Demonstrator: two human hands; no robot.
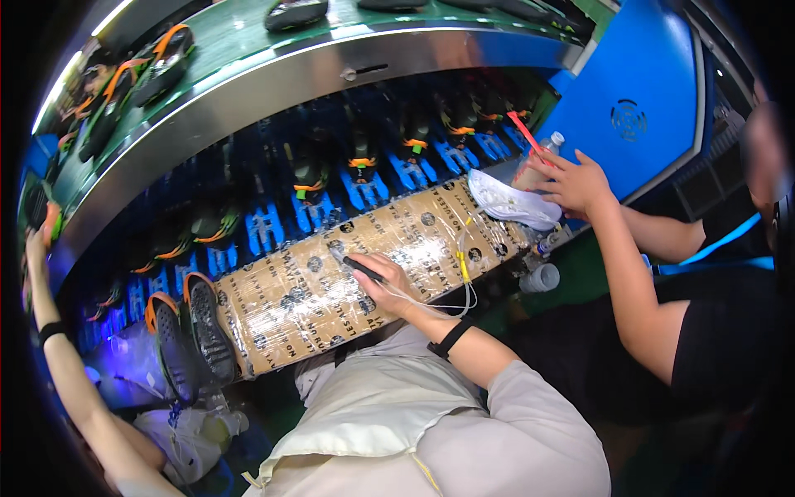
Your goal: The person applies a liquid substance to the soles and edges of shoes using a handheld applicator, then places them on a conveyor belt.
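Centrally, the black tool (363, 269) sits in the right hand (384, 285), grip closed, over the cardboard-topped desk (286, 319); the looping white cable (468, 290) could snag if tugged. Leftward, the left hand (36, 251) is at an orange-trimmed shoe (53, 224), its grip unclear.

The desk (277, 311) is cardboard brown, printed all over with rows of black lettering and round black marks, under glossy white glare. The small tool (361, 269) is black; the cord (443, 312) is white, with a yellow clip (463, 267). The nearest pair of shoes (212, 335) is charcoal with orange collars. The pale shoe (513, 203) is white, the strip (528, 132) red. Holders (364, 192) are bright blue, the belt (236, 37) green, the rail (447, 51) silver. The panel (642, 62) is blue with dark concentric arcs. The shirt (373, 414) is light beige-grey, the wristband (452, 337) black.
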